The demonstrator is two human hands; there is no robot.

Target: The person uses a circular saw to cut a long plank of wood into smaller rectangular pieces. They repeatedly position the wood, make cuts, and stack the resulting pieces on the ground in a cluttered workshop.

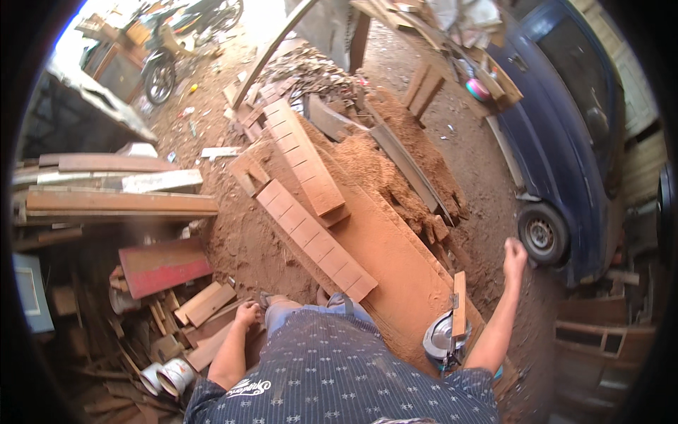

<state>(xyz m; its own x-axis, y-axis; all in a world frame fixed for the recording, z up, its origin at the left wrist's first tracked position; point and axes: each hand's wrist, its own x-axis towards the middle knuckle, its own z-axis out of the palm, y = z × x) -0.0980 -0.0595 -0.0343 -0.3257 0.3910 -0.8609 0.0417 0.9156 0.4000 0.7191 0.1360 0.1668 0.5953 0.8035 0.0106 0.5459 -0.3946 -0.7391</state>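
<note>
My right hand [516,252] is held out to the right, fingers curled into a fist with nothing showing in it. By my left leg hangs my left hand [247,313], its fingers loosely bent and nothing seen in them. In front of me, a reddish plank [318,240] with evenly spaced crosswise lines lies on a sawdust-covered board [385,233]. Beyond it, a second wooden beam [302,155] bears similar lines. A circular saw [439,336] with a rounded metal guard stands on the board at my right side, below my right forearm. Neither hand touches the planks or the saw.
Stacked boards [120,201], wood offcuts [205,304] and white buckets [175,377] lie at the left. A dark blue vehicle [565,141] stands at the right. Sawdust and scrap [381,166] pile up beyond the board. A motorcycle [161,74] is far left.
</note>
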